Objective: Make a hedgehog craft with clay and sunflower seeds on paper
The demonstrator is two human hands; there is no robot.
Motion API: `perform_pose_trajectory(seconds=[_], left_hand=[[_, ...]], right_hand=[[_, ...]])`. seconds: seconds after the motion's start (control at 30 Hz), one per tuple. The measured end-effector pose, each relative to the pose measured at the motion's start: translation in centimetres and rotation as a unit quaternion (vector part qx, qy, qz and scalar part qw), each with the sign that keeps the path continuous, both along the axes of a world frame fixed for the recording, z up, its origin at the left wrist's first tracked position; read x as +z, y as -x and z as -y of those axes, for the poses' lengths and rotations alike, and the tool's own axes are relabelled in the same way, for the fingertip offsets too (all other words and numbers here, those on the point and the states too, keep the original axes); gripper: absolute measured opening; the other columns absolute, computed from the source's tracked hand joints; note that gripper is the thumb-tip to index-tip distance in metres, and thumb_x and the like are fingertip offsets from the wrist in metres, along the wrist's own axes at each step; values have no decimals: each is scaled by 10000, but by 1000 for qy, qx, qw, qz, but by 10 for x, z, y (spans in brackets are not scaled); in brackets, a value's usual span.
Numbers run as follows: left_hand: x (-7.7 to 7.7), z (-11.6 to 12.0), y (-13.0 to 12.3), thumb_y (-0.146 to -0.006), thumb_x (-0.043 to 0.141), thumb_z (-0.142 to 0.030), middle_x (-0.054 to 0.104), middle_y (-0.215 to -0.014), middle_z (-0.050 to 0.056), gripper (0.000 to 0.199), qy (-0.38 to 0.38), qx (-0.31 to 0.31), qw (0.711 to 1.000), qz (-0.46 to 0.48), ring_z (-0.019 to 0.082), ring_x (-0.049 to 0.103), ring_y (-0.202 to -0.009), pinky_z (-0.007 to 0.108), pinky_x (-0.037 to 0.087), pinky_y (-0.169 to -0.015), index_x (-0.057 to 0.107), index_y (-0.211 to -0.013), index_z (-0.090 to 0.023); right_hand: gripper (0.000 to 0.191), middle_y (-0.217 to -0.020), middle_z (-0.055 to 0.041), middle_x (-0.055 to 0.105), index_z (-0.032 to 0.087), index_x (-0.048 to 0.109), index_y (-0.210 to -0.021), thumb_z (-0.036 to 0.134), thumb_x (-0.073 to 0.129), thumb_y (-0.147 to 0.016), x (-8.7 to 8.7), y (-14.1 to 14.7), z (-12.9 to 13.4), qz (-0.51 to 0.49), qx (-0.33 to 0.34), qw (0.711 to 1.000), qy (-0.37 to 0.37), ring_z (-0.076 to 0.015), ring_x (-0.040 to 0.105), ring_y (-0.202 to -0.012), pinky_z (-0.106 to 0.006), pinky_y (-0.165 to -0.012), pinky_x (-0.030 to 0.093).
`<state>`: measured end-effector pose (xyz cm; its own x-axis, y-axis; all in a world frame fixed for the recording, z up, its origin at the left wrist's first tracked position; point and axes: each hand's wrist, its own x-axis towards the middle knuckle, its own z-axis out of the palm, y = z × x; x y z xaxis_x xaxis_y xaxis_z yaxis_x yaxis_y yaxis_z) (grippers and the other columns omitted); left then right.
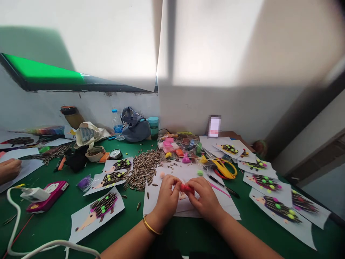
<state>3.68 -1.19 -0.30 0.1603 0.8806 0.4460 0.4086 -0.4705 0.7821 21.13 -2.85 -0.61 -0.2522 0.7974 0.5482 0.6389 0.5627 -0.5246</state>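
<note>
Between my two hands is a lump of red modelling clay (186,188), pinched by the fingertips of both. My left hand (167,196), with a gold bangle at its wrist, grips it from the left. On its other side my right hand (205,197) is closed on the clay too. Beneath them lies a stack of white paper (156,205), and what is on the sheet under my fingers is mostly hidden. Small balls of peach clay (162,175) and green clay (199,173) rest on the paper. A black pen (225,186) lies to the right.
Sunflower seeds (144,167) are heaped left of the paper. Behind it are bagged coloured clay (175,145) and yellow-handled scissors (225,169). Hedgehog pictures (94,216) lie on both sides. A power strip (48,197) with a white cable sits left, near another person's hand (9,171).
</note>
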Motion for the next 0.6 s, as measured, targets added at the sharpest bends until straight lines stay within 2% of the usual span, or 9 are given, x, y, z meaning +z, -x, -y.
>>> perform_pose_trajectory(seconds=[0.17, 0.43, 0.6], left_hand=[[0, -2, 1, -948, 477, -291, 585, -840, 27, 201, 10, 9, 1000, 21, 186, 553, -823, 358, 441, -836, 540, -780, -201], [1, -1, 2, -933, 507, -291, 596, -836, 29, 194, 14, 15, 1000, 13, 190, 555, -839, 382, 435, -874, 589, -788, -192], [2, 3, 3, -950, 501, -322, 619, -861, 47, 224, 0, -2, 1000, -3, 200, 571, -865, 377, 451, -860, 675, -882, -197]], right_hand=[[104, -947, -36, 659, 236, 640, -960, 191, 602, -874, 2, 1, 2, -15, -2, 1000, -4, -214, 570, -898, -353, -819, 419], [104, -938, -35, 654, 231, 631, -954, 176, 586, -878, 1, 1, 3, -24, -4, 1000, -4, -213, 561, -896, -358, -828, 412], [78, -915, -39, 652, 226, 631, -942, 199, 575, -895, 3, 1, 3, -22, -18, 1000, 2, -215, 556, -882, -358, -809, 414]])
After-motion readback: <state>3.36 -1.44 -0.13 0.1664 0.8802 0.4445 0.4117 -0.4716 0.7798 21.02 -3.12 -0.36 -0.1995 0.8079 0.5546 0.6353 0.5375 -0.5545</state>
